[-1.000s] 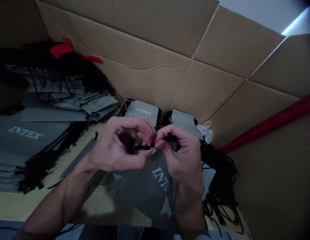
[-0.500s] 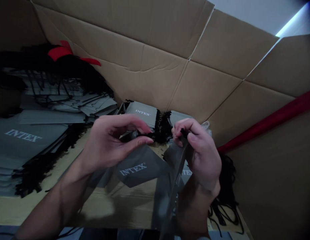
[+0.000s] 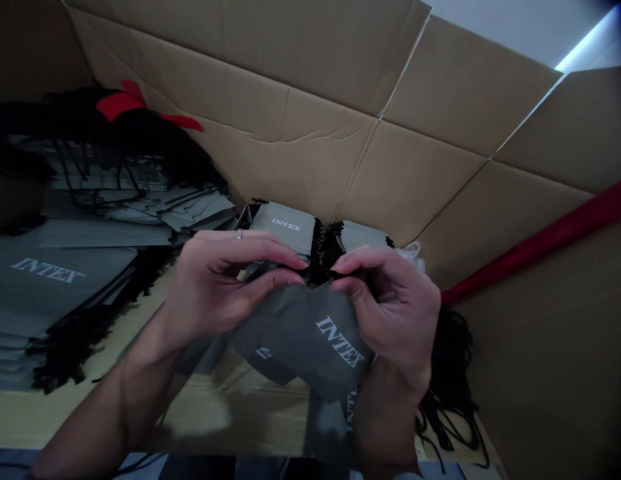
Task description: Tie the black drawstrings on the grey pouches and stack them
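Both hands are raised in front of me over a cardboard-covered table. My left hand (image 3: pixel 225 280), with a ring on one finger, pinches the top edge of a grey fabric drawstring bag (image 3: pixel 310 340) printed "INTEX". My right hand (image 3: pixel 390 307) pinches the same top edge from the right, fingertips close to the left hand's. The bag hangs down between my wrists, folded and creased. A black cord runs along its top edge between the fingertips.
Stacks of grey INTEX bags (image 3: pixel 45 280) with black cords lie on the left. Two smaller stacks (image 3: pixel 287 227) stand at the back against a cardboard wall (image 3: pixel 340 113). A red cloth (image 3: pixel 125 103) lies on a dark heap. Loose black cords (image 3: pixel 450 393) lie at the right.
My hands first held the cord together, then drew apart, and now have come back close together at the bag's top edge. The bag turned so its print faces me.
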The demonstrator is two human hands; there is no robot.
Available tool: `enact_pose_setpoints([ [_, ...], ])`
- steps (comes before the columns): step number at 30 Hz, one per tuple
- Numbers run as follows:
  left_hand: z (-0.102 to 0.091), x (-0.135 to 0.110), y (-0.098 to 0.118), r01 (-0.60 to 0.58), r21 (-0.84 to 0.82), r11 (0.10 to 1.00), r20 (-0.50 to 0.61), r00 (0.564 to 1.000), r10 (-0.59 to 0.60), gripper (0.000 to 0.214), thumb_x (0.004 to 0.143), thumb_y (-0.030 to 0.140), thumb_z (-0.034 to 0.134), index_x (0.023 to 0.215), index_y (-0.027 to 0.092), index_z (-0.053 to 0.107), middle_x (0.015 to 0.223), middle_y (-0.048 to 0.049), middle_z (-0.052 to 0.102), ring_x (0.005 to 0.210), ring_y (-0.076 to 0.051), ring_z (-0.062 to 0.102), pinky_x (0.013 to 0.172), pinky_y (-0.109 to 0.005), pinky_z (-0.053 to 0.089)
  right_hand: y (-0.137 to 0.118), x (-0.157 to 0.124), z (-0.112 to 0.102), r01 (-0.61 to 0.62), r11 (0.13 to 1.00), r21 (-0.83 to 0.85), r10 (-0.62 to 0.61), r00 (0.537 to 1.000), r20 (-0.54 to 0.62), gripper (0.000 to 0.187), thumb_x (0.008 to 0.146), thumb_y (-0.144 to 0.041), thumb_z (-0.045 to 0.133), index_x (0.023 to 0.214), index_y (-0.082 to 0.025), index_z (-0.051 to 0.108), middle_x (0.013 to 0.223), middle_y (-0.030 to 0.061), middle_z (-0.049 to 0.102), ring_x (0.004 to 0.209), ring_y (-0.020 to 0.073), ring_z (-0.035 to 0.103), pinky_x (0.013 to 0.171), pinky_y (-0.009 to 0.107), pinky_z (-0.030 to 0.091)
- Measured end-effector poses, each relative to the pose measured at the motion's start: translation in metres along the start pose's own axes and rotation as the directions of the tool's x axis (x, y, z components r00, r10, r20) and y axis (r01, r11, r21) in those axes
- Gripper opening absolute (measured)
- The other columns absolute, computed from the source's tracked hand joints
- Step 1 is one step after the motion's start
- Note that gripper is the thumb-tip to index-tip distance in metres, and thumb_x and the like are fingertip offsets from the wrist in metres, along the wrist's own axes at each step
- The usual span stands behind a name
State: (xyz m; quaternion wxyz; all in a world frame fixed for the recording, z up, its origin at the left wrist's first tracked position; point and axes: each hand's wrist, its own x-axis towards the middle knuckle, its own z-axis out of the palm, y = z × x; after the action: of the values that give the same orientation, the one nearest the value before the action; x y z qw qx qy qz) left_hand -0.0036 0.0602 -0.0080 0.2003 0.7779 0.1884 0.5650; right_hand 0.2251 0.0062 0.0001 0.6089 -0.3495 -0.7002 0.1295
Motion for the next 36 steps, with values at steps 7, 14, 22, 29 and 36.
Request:
enact_pose_setpoints([
  [7,0.001,0.001,0.001,-0.015,0.018,1.000,0.006,1.000,0.015,0.020,0.097,0.021,0.089,0.111,0.036,0.087,0.102,0.0029,0.088,0.089,-0.018,0.083,0.079,-0.032,0.066,0.000,0.006,0.007,0.113,0.987,-0.113,-0.117,0.993,-0.025,0.009,0.102,-0.023,0.086,0.095,-0.027,0.082,0.095,0.0018,0.080,0.088,0.0211,0.076,0.076,0.036,0.062],
  [14,0.002,0.001,0.002,0.013,0.038,0.999,0.016,1.000,-0.014,0.013,0.098,0.024,0.088,0.107,0.034,0.086,0.101,0.0022,0.088,0.089,-0.020,0.083,0.079,-0.034,0.066,0.002,0.006,0.007,0.133,0.981,-0.145,-0.134,0.991,-0.001,0.009,0.103,-0.024,0.084,0.096,-0.028,0.081,0.095,0.0020,0.081,0.088,0.0217,0.077,0.078,0.037,0.063],
  [22,0.005,0.000,0.005,0.085,-0.048,0.995,0.014,0.996,-0.085,0.022,0.095,0.024,0.092,0.096,0.024,0.070,0.092,0.0035,0.080,0.077,-0.013,0.077,0.066,-0.022,0.063,0.007,0.007,0.003,0.058,0.998,-0.019,-0.053,0.977,0.209,0.031,0.091,-0.022,0.097,0.118,-0.028,0.080,0.109,0.0008,0.081,0.096,0.0199,0.075,0.087,0.034,0.062],
  [29,0.002,0.005,0.005,0.069,0.014,0.998,0.220,0.973,-0.070,0.013,0.107,0.024,0.073,0.119,0.023,0.072,0.103,-0.0007,0.081,0.088,-0.015,0.079,0.075,-0.023,0.064,0.009,0.012,0.009,0.124,0.992,-0.034,-0.116,0.978,0.175,0.012,0.102,-0.014,0.082,0.101,-0.025,0.078,0.100,0.0003,0.079,0.094,0.0186,0.075,0.085,0.034,0.061],
  [36,0.002,0.009,0.007,-0.060,0.080,0.995,0.327,0.944,0.031,0.017,0.110,0.016,0.061,0.097,0.019,0.070,0.079,0.0017,0.068,0.067,-0.011,0.059,0.063,-0.024,0.045,0.013,0.005,0.008,-0.007,0.999,0.041,-0.001,0.981,0.196,0.017,0.097,-0.015,0.086,0.108,-0.026,0.078,0.098,-0.0019,0.080,0.085,0.0153,0.074,0.078,0.028,0.060],
])
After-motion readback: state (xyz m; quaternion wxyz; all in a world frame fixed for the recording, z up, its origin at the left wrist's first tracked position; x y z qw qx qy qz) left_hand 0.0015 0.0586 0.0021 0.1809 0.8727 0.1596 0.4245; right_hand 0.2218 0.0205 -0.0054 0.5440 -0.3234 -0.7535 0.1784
